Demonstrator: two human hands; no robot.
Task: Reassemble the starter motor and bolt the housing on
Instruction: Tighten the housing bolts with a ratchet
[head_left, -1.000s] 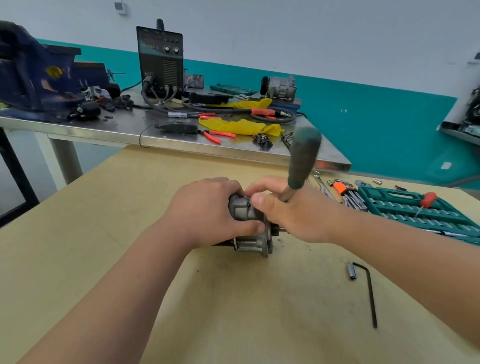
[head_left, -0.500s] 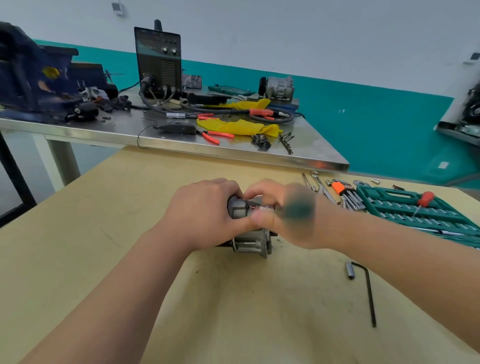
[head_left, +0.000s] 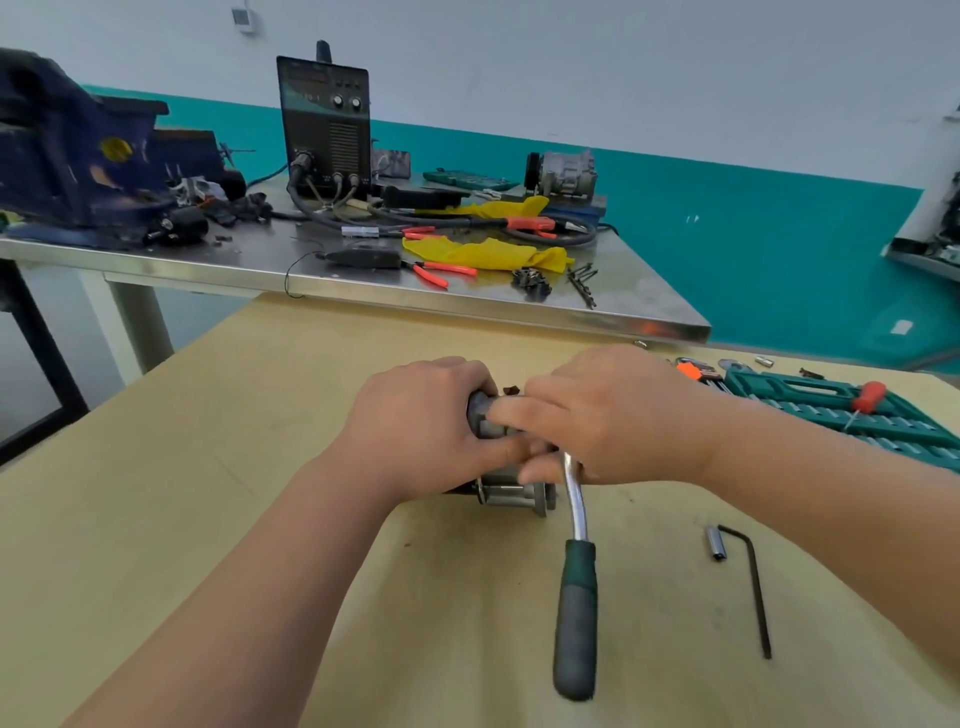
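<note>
The starter motor (head_left: 511, 491) is lying on its side at the middle of the tan worktable (head_left: 208, 467), mostly covered by both hands. The left hand (head_left: 421, 431) is gripping the motor's body, fingers curled over the top and thumb pressing against the near side. The right hand (head_left: 613, 415) is closing over the head of a ratchet wrench (head_left: 576, 613) at the motor's end. Its fingers are bending down across the top and its thumb is tucking underneath, so the bolt itself is hidden. The ratchet's chrome shank is curving out from under that thumb, and its dark green grip is pointing toward the camera, with no hand on it.

To the right, a black hex key (head_left: 756, 587) is lying on the table with a small socket (head_left: 716, 543) just beside its bent end. Farther right, a green socket set case (head_left: 831, 410) is sitting open with a red-handled screwdriver (head_left: 867, 397) resting across it. Behind, a steel bench (head_left: 467, 306) is carrying a black welding machine (head_left: 324, 119), a blue vise (head_left: 67, 150) and yellow cloths (head_left: 483, 252).
</note>
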